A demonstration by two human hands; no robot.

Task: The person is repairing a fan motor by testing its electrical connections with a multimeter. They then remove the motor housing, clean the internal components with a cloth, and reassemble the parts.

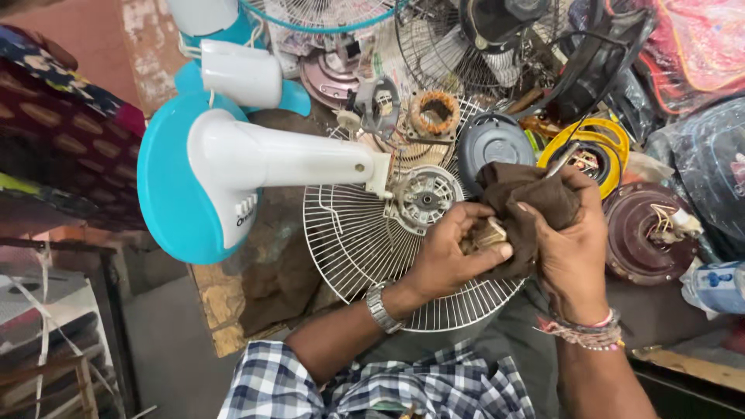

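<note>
My left hand [454, 252] grips a small tan metal part [489, 233] wrapped in a dark brown cloth [521, 198]. My right hand [570, 248] clasps the same cloth from the right, with a thin metal tool [560, 159] sticking up from its fingers. Both hands hover over a white wire fan guard [349, 240] that lies flat. In the guard's middle sits a white motor housing [425, 196], joined to a white fan neck [287, 159] on a turquoise base [167, 186].
Fan parts crowd the bench: a copper-wound stator [434, 111], a grey round cover [490, 140], a yellow ring [597, 140], a maroon motor shell [644, 233] and further fan guards [458, 46]. The wooden bench edge [217, 310] drops to the floor on the left.
</note>
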